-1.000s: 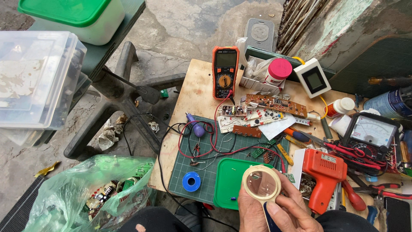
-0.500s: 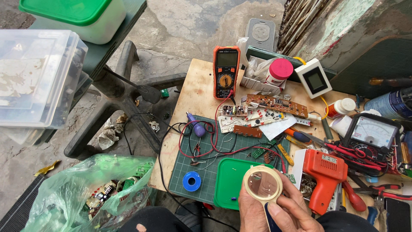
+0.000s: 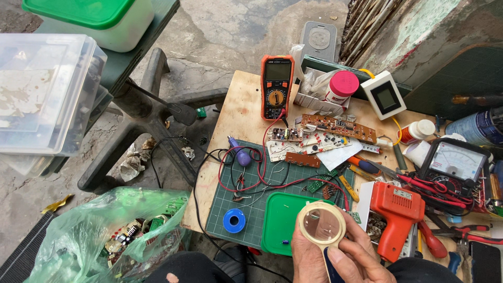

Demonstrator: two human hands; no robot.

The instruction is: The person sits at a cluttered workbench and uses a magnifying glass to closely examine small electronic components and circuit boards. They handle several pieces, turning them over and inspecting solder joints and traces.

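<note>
A round magnifying glass (image 3: 322,225) with a cream rim is held low over the near edge of the wooden table (image 3: 241,112). My left hand (image 3: 305,254) curls against the rim's left side from below. My right hand (image 3: 361,259) wraps the dark handle, thumb lying along it and fingers behind the lens. Under the lens lies a green tray (image 3: 277,222) with a small blue part in it. The tray sits on a green cutting mat (image 3: 233,196) beside a blue solder spool (image 3: 234,220).
An orange multimeter (image 3: 276,86), several circuit boards (image 3: 338,128), red and black leads, an orange soldering gun (image 3: 395,209) and an analog meter (image 3: 461,162) crowd the table. On the floor to the left are a green bag of boards (image 3: 99,238), a chair base (image 3: 149,123) and a clear plastic box (image 3: 42,94).
</note>
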